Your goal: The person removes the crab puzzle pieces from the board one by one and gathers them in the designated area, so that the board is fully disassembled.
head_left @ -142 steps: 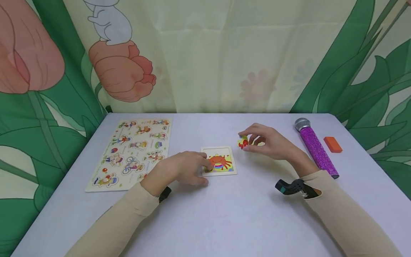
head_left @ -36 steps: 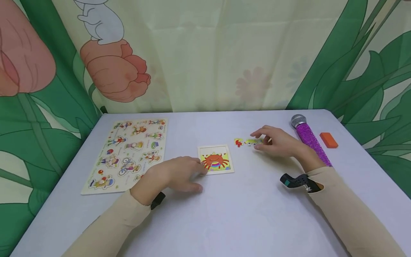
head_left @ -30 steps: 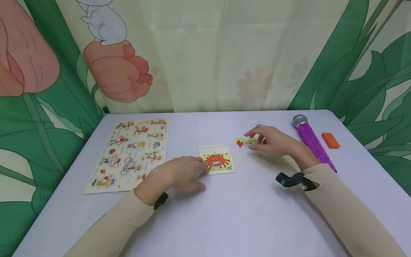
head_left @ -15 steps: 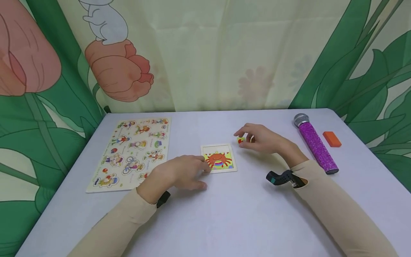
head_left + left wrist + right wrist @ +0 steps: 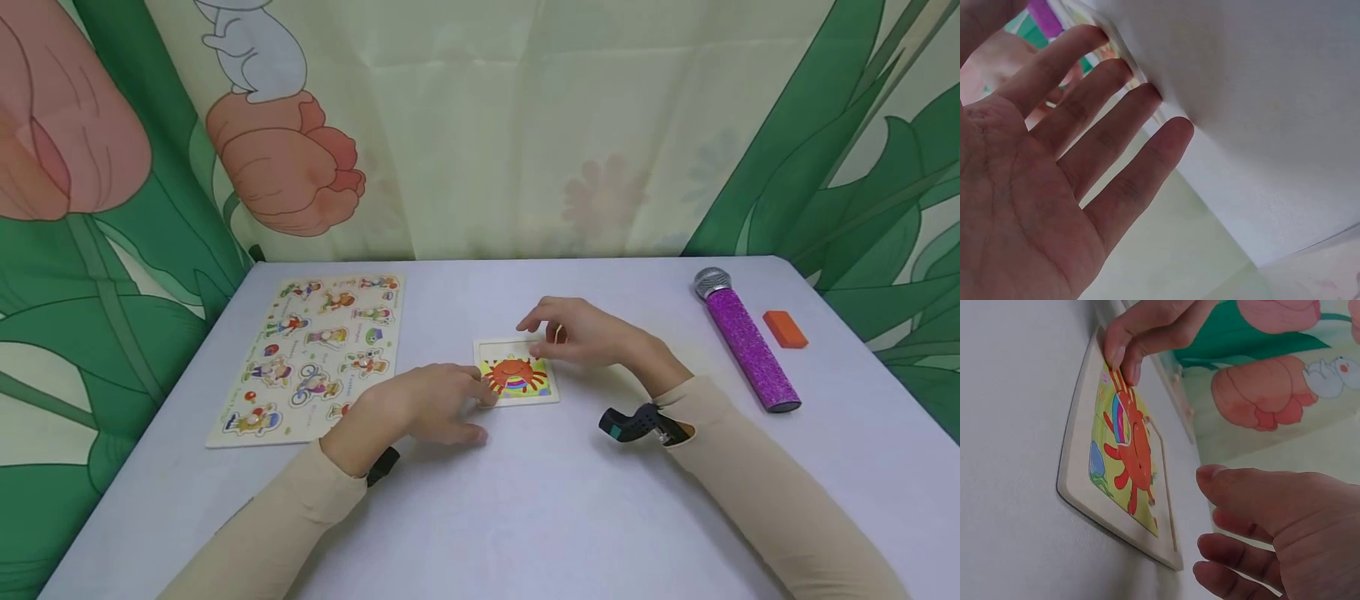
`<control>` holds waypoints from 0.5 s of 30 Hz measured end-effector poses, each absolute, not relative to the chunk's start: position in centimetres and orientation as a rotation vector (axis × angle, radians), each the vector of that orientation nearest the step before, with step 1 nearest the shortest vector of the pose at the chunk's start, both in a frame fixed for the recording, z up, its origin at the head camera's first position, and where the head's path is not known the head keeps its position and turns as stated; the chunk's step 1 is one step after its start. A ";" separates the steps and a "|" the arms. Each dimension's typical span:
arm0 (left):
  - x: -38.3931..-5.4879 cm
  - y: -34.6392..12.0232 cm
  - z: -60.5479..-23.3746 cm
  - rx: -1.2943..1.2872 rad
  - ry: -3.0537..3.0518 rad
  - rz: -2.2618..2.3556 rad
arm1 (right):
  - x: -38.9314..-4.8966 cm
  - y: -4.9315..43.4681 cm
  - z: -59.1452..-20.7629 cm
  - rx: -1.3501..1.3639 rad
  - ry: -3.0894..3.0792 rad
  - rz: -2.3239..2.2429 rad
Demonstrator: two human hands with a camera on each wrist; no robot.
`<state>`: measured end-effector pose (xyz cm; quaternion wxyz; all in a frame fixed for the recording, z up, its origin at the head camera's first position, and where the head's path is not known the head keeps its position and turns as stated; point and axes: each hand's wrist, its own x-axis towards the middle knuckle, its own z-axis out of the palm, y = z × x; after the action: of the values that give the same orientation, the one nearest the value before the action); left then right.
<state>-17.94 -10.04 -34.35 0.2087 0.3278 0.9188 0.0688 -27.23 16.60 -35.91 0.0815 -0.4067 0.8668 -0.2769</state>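
A small square crab puzzle lies mid-table, its pale frame round a red crab on yellow; the far strip of the picture is bare. My left hand rests its fingertips on the puzzle's near left side. In the left wrist view the fingers of this hand are fairly straight, their tips along the board's edge. My right hand hovers over the puzzle's far right corner, fingers loosely bent. In the right wrist view nothing shows between the thumb and fingers. The loose puzzle pieces are hidden from view.
A large puzzle board with many cartoon figures lies at the left, partly behind the left forearm. On the right are a purple glitter microphone and an orange block. A printed curtain hangs behind the table's far edge.
My right hand has moved left, from the loose pieces to over the crab puzzle's corner. Those pieces, seen earlier right of the puzzle, are now out of sight. My left hand stays at the puzzle.
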 end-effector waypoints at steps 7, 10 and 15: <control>-17.8 -10.1 -34.3 0.911 2.566 0.186 | -27.0 14.9 -36.4 -1.240 2.537 -0.812; -17.8 -10.2 -34.4 0.921 2.569 0.175 | -27.0 14.2 -36.6 -1.231 2.523 -0.795; -17.8 -10.3 -34.3 0.929 2.569 0.184 | -26.9 13.3 -36.7 -1.237 2.493 -0.782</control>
<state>-17.75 -10.28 -34.30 0.2007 0.3323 0.9192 0.0659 -26.91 13.35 -36.68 0.1252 -0.4247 0.8556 -0.2683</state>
